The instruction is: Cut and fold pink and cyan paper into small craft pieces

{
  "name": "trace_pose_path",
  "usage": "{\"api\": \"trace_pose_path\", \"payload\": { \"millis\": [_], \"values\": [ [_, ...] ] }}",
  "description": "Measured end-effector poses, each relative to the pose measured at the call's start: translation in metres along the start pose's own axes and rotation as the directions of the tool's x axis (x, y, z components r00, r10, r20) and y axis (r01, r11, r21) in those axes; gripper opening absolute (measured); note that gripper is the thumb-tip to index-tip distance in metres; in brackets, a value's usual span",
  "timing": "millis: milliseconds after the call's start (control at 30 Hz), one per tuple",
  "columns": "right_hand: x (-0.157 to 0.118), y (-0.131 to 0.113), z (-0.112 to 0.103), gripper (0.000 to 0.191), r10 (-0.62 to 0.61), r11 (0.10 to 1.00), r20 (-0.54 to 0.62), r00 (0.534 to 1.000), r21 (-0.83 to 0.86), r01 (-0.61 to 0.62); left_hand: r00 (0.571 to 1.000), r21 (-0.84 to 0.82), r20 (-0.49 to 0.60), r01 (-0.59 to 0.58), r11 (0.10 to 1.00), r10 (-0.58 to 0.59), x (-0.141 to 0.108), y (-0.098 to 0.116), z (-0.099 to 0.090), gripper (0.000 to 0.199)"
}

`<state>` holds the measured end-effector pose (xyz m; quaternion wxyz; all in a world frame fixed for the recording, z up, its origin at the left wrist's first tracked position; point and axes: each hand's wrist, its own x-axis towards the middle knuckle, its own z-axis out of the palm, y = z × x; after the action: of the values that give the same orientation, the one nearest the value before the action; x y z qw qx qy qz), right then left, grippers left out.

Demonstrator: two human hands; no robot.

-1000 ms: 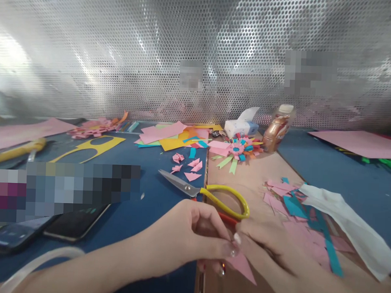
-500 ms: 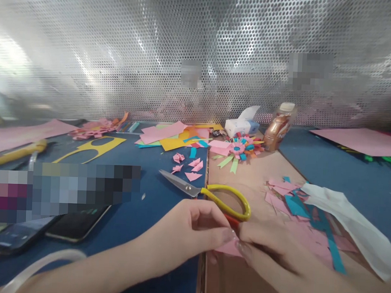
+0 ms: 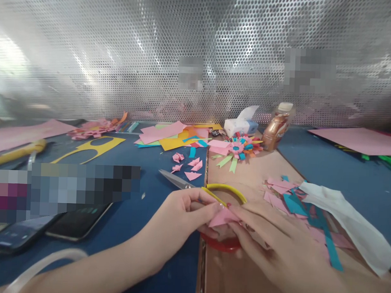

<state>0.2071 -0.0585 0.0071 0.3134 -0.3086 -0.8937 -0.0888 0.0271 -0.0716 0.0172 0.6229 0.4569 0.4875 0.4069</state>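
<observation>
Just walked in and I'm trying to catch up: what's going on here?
A person's left hand and right hand hold a small piece of pink paper between them, at the fingertips. Scissors lie partly hidden behind the hands, blades pointing left. Just beyond the blades are several small folded pink pieces, and paper scraps lie off to the right.

The perforated metal wall [image 3: 147, 55] is gleaming in streaks. From where I'm standing, the folded pink paper [image 3: 224, 218] is looking matt; the scissor blades [image 3: 173, 178] are showing smooth grey metal. The bottle [image 3: 274, 131] is shining like glossy plastic, while the blue tabletop [image 3: 131, 225] is appearing mostly dull.
</observation>
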Motion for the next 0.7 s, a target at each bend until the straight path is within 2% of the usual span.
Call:
{"api": "trace_pose_path", "payload": {
  "millis": [100, 133, 200, 333, 433, 533, 633, 700],
  "values": [
    [-0.0012, 0.0003, -0.0022, 0.028, -0.194, 0.966, 0.011, 0.981, -0.175, 0.193, 1.000, 0.014, -0.006, -0.006, 1.000, 0.006, -0.0014, 0.0016, 0.0009, 0.014],
    [-0.0017, 0.0004, -0.0019, 0.028, -0.232, 0.950, 0.027, 0.972, -0.209, 0.232, 1.000, 0.015, -0.011, -0.006, 1.000, 0.006, -0.0014, 0.0024, 0.0014, 0.014],
    [-0.0013, 0.0002, -0.0009, 0.029, -0.233, 0.948, 0.038, 0.972, -0.214, 0.236, 1.000, 0.014, -0.023, -0.001, 1.000, 0.002, -0.0009, 0.0039, 0.0025, 0.014],
    [0.0052, -0.0026, -0.0026, 0.032, -0.036, 0.996, 0.003, 0.999, -0.077, 0.036, 1.000, 0.005, -0.029, -0.008, 1.000, 0.008, 0.0001, 0.0042, 0.0035, 0.014],
    [0.0079, -0.0055, -0.0060, 0.032, 0.004, 1.000, -0.032, 0.999, 0.000, -0.004, 1.000, -0.020, 0.018, -0.023, 1.000, 0.024, -0.0002, 0.0022, 0.0027, 0.014],
    [0.0056, -0.0066, -0.0065, 0.023, 0.059, 0.996, -0.029, 0.998, 0.071, -0.057, 0.997, -0.056, 0.073, -0.013, 0.998, 0.017, -0.0012, 0.0007, 0.0022, 0.012],
    [0.0033, -0.0042, -0.0036, 0.012, 0.208, 0.959, 0.050, 0.977, 0.184, -0.214, 0.995, -0.054, 0.095, -0.025, 0.998, 0.030, -0.0018, 0.0013, 0.0026, 0.010],
    [0.0034, -0.0017, -0.0017, 0.017, 0.240, 0.931, 0.163, 0.957, 0.240, -0.275, 0.994, -0.027, 0.095, -0.048, 0.998, 0.050, -0.0020, 0.0022, 0.0030, 0.010]
  ]
}}
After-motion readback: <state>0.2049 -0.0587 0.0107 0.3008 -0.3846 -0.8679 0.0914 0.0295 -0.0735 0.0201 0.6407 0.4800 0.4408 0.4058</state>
